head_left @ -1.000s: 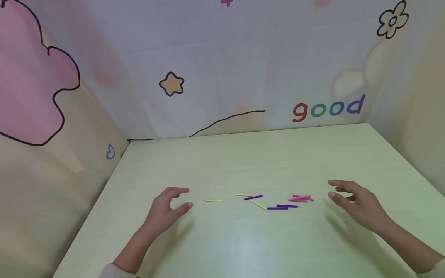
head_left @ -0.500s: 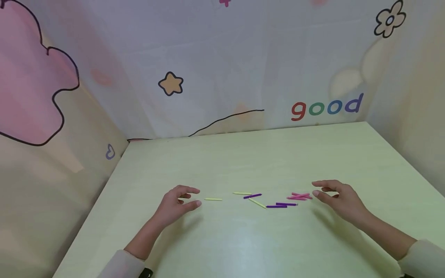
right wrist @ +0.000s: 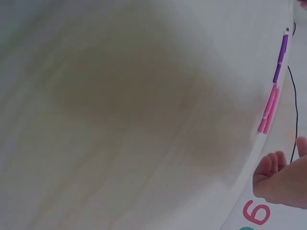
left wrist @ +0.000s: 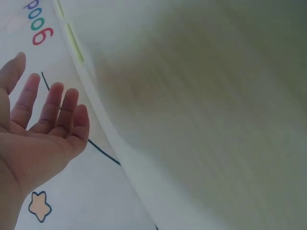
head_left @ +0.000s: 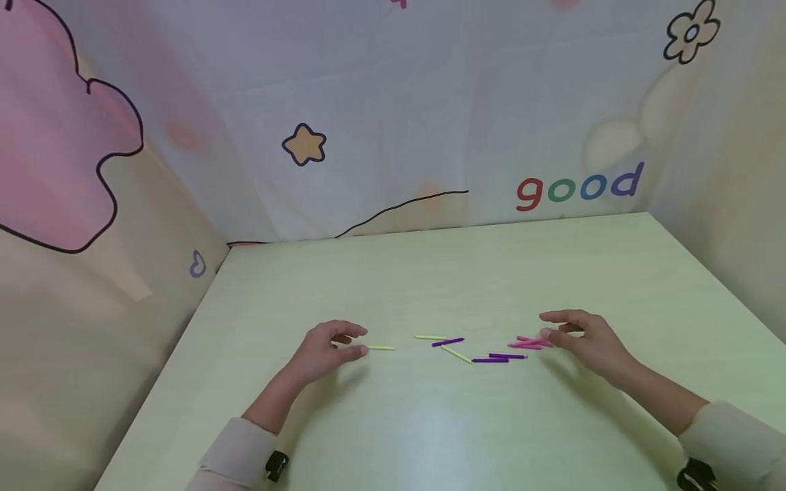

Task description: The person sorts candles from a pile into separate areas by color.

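My left hand (head_left: 322, 351) hovers with parted fingers at the near end of a thin yellow stick (head_left: 383, 348), partly covering it. In the left wrist view the same hand (left wrist: 50, 132) has its fingers extended and holds nothing. Across the table, my right hand (head_left: 586, 342) is beside a small crossed heap of pink sticks (head_left: 527, 344), thumb and index finger apart. Whether its thumb touches the heap I cannot tell. Between the hands lie two more yellow sticks (head_left: 457, 354) and several purple sticks (head_left: 490, 360). All the sticks are slim, some with pointed ends.
The pale green table (head_left: 417, 286) is bounded by a patterned cloth (head_left: 393, 136) at the back and sides. One purple stick (head_left: 448, 342) lies against a yellow stick (head_left: 430, 337). A dark strap (head_left: 277, 466) shows below the left sleeve (head_left: 236, 450).
Both hands have moved inward: the left rightward to the lone yellow stick, the right leftward to the pink sticks. The sticks lie as before.
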Tool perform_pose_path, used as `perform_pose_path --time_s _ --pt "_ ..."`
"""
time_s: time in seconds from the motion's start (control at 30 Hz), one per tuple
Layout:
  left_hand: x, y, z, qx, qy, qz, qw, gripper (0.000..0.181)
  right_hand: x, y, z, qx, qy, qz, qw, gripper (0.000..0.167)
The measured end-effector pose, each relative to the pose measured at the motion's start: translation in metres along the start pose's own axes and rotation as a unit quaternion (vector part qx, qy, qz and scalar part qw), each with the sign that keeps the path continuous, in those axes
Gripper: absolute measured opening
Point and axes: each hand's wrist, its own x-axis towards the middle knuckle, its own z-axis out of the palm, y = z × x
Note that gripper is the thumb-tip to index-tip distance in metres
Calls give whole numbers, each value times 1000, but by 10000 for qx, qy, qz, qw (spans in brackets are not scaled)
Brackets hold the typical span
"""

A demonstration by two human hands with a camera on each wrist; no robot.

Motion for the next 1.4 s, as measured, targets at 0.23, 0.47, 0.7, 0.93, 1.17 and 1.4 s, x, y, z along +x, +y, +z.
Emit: perform_pose_path --time_s 0.23,0.47,0.7,0.93,1.17,1.4 --pt "14 0 4 -7 -319 -145 9994 31 11 8 -4 99 -600 181 9980 46" --pt "22 -4 10 -128 -595 -269 9978 28 19 13 -14 -37 -914 159 9957 43" --pt "26 -1 15 -58 -722 -589 9956 24 16 19 -14 -168 -1052 231 9940 41" --pt "29 1 16 436 -723 -750 9936 21 16 24 -11 -109 -1067 111 9942 41" --pt "30 4 11 782 -671 -769 9917 14 21 20 -4 -229 -995 122 9947 35" --pt "29 4 7 828 -738 -844 9902 9 22 21 4 -323 -903 231 9951 22"
